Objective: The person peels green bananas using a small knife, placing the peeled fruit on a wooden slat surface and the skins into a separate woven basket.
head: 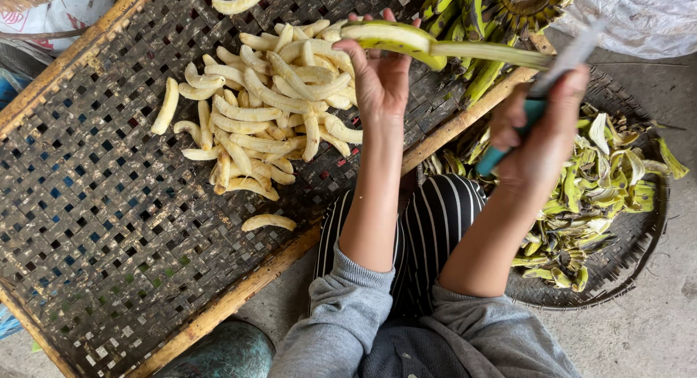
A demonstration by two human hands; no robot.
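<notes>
Banana [396, 38]: held in left hand [379, 77], long axis pointing right.
Knife [541, 88]: clasped in right hand [541, 135], just right of banana.

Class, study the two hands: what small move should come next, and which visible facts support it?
Probably draw the teal-handled knife in the right hand further along, freeing the long green peel strip that trails from the half-peeled banana gripped by the left hand.

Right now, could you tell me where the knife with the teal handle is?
In the head view, the knife is in the right hand, right of centre, above the round basket of green peels, its blade pointing toward the half-peeled banana.
</notes>
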